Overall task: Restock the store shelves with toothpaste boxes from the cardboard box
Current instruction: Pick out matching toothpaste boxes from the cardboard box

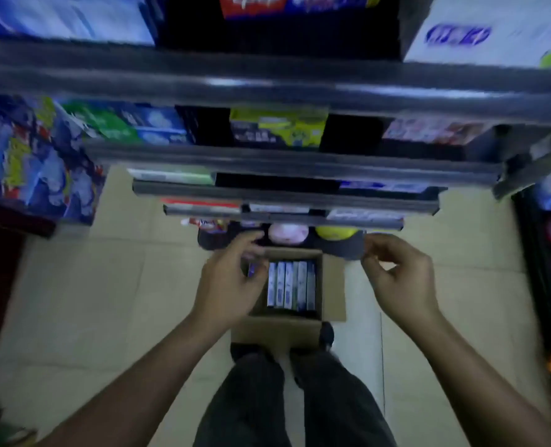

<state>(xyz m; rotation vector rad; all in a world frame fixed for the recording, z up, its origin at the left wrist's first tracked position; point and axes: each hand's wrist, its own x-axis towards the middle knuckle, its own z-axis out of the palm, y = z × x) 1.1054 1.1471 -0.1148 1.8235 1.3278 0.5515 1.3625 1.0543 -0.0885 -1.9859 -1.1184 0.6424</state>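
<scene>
The left hand [232, 279] hangs over the left edge of the open cardboard box [295, 327], its fingers [255, 253] curled loosely with a small blue-purple shape [252, 269] showing under them; motion blur makes it impossible to tell whether that is a toothpaste box already pinched or only one standing behind the hand. The right hand [400, 275] floats to the right of the carton, above the floor and apart from it, thumb and forefinger nearly meeting but with nothing visible between them, so it looks empty.

Inside the carton a row of toothpaste boxes [290, 283] stands on edge, packed side by side against the right part, with a gap on the left where the left hand is. These slim card cartons should be light and fairly stiff along their length, though the thin walls would dent under a hard squeeze and the glossy print may be a little slippery. The sensible hold is across the two broad faces near the upper end, lifting straight up so the neighbours do not drag along.

The carton sits on the tiled floor [90, 285] in front of the person's legs, at the foot of the store shelves [284, 156], whose tiers already carry assorted boxed goods
</scene>
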